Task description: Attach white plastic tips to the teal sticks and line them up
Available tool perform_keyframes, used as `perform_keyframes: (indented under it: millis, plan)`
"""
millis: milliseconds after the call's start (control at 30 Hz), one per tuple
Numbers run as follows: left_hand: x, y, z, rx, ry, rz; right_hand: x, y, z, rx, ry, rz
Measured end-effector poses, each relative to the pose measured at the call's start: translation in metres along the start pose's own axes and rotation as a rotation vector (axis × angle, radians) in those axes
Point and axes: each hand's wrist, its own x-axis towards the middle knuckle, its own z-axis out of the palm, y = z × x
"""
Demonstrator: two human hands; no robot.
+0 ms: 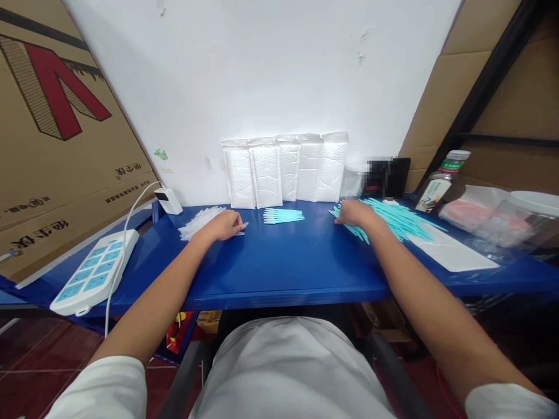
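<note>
At 12 o'clock on the blue tabletop (283,267) lies a small tidy bundle of teal sticks (283,216). The far bigger loose heap (395,220) at 1 o'clock suggests most of the work remains. The right hand (353,213) rests curled on that heap, and the left hand (225,225) at 11 o'clock on a pile of clear sleeves (196,223). Whether either hand grips anything, I cannot tell. White padded envelopes (286,171) stand against the wall, contents hidden.
</note>
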Motion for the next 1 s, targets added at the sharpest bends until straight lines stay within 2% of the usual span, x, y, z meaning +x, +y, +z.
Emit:
perform_keyframes:
  millis: [200,367,467,567,633,700,833,1000]
  plan:
    - [-0.003,0.013,0.003,-0.026,0.056,0.046,-0.003,0.000,-0.001,-0.008,0.008,0.032]
    - [-0.004,0.022,0.004,-0.092,0.122,0.103,0.000,0.001,0.002,0.010,0.001,-0.017]
    - [-0.005,0.031,0.004,-0.201,0.138,0.124,0.000,-0.002,0.001,0.157,0.103,-0.123]
    - [-0.004,0.042,0.007,-0.348,0.116,0.124,-0.005,-0.014,-0.002,0.544,0.224,-0.355]
    - [-0.003,0.048,0.010,-0.446,0.087,0.128,-0.011,-0.027,-0.003,0.819,0.192,-0.510]
    - [-0.001,0.051,0.015,-0.537,0.054,0.130,-0.018,-0.039,-0.003,0.962,0.116,-0.602]
    - [0.001,0.053,0.026,-0.657,0.006,0.114,-0.028,-0.058,-0.001,0.999,0.012,-0.668]
    - [0.000,0.056,0.029,-0.736,-0.011,0.068,-0.030,-0.064,-0.002,0.989,0.047,-0.715]
